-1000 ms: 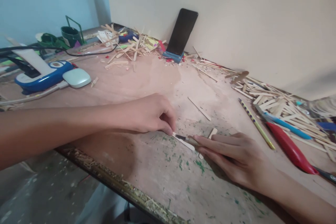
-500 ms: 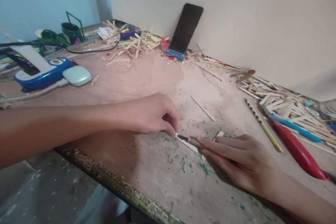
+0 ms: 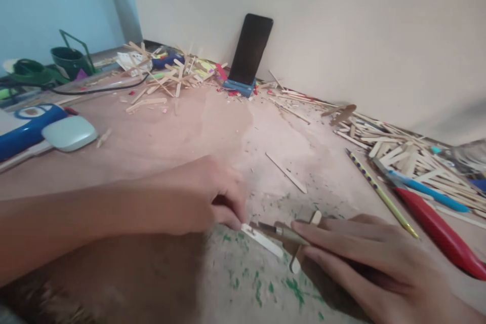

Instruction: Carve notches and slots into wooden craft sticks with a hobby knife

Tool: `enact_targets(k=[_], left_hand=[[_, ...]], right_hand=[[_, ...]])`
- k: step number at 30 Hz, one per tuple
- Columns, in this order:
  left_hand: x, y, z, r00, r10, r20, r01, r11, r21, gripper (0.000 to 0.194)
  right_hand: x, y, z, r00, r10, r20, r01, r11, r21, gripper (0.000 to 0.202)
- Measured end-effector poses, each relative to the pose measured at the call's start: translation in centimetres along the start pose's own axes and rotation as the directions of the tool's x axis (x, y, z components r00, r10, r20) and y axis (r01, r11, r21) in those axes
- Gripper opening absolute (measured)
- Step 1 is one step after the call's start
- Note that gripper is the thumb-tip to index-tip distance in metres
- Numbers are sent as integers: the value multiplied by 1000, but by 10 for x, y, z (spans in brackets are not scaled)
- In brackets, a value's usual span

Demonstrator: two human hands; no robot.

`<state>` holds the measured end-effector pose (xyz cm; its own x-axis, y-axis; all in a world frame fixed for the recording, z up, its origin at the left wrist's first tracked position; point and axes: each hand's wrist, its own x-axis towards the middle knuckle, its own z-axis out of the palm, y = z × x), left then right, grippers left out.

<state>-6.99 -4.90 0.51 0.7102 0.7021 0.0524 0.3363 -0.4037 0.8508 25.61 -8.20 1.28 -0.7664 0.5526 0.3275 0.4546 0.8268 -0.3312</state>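
Note:
My left hand (image 3: pixel 220 197) pinches the left end of a pale wooden stick (image 3: pixel 264 241) that lies on the work surface (image 3: pixel 178 131). In my right hand (image 3: pixel 364 253) is a craft knife (image 3: pixel 286 234), its dark blade pointing left, just above and right of the stick and apart from my left fingertips. Another rounded stick (image 3: pixel 316 217) lies partly hidden under the knife and my right fingers. A thin stick (image 3: pixel 286 172) lies farther back. Green flecks are scattered around the stick.
A phone (image 3: pixel 251 49) leans in a blue stand (image 3: pixel 239 88) by the wall. To the right are a pencil (image 3: pixel 381 193), a red-handled tool (image 3: pixel 436 230), a blue-handled tool (image 3: pixel 433 191) and piled sticks (image 3: pixel 410 159). A blue device (image 3: pixel 23 134) stands left.
The knife blade has come away from my left fingertips, and small marks now show on the stick. The camera view has shifted, with the hands lower in the picture.

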Motion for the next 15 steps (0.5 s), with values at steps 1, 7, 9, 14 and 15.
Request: enact_targets(k=[1,7,9,14,15], left_hand=[[-1,-1,1,1000,1,-7,-1,1000,6,23],[-4,-1,2,999,-25,-39,27,999,43,25],[-4,1,1,999,-35,-31,37,997,66,24],[-8,-1,0,1000,21,-4,-20,987,157,21],[-8,-2,1,999,46,2,-45,985,165,20]], right_hand=[[0,0,1,1000,13,13,-13,1000,9,31],[-7,6,8,997,6,73,-14,994,113,56],[-9,8,10,998,18,68,-25,994,105,55],[-4,6,10,995,75,-64,-72,996,56,34],[-3,5,10,993,83,-88,-80,996,36,30]])
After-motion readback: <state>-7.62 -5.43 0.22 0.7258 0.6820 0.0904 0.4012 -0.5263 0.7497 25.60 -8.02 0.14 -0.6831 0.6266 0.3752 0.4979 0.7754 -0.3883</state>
